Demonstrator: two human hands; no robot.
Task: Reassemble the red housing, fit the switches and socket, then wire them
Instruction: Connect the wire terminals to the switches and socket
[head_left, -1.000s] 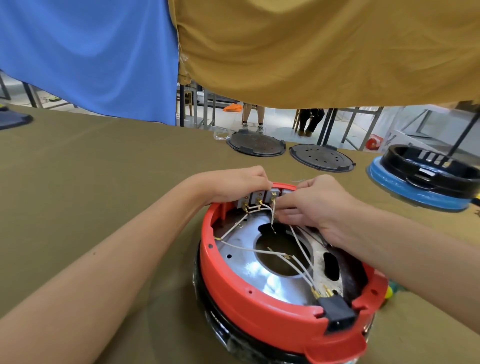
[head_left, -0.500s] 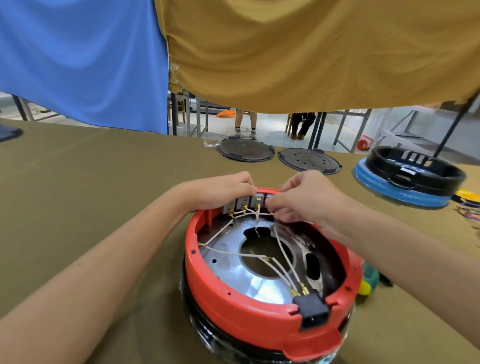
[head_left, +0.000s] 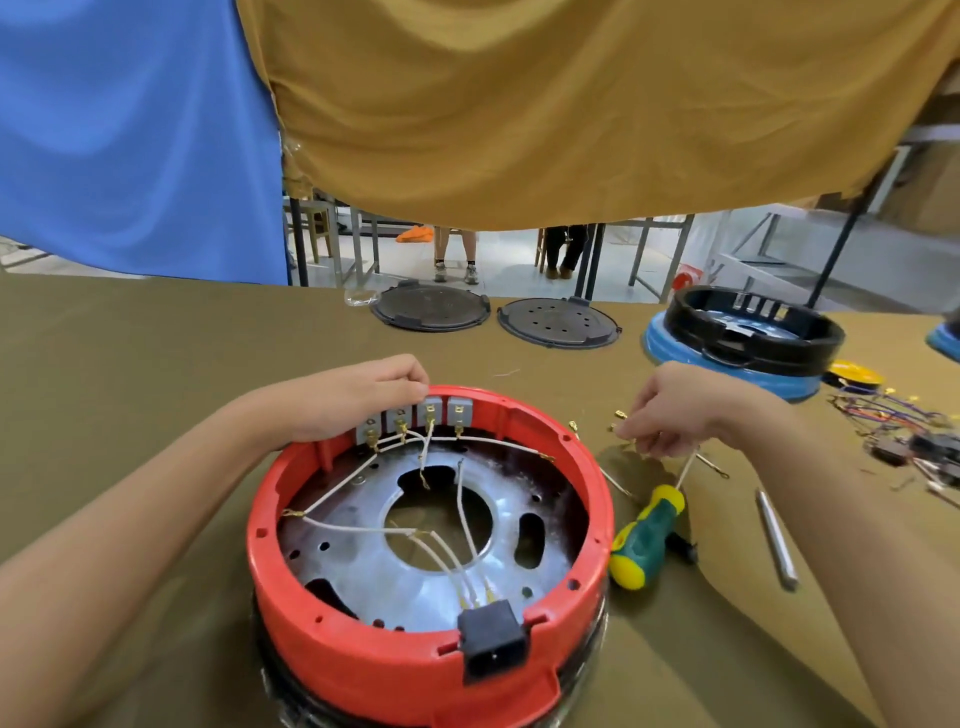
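Item: red housing (head_left: 332, 639), near edge of the desk (head_left: 130, 374), open side up over a black lower part; metal plate (head_left: 363, 519) inside.

Fitted: four grey switches (head_left: 415, 415) in a row on the far wall; black socket (head_left: 493, 647) in the near wall notch. White wires (head_left: 363, 529) run from socket terminals and switch tabs across the plate.

Left hand (head_left: 358, 400) — I read its grip as clenched over the far-left rim beside the switches, steadying the housing.

Right hand (head_left: 670, 415) — off the housing to the right, grip pinching a loose white lead (head_left: 685, 467) above the desk, near scattered brass terminals (head_left: 621, 415) and the green-and-yellow screwdriver (head_left: 649, 535).

Risks, as I judge them:
- One wire end stands free over the plate's centre hole; it could be left unconnected or land on the wrong tab.
- The new lead may foul the crossing wires on the way in and tug a spade off a switch.
- If the left hand lifts, pushing a terminal home could tilt a switch out of its slot.
- Small terminals beside the housing could be swept away by the forearm.
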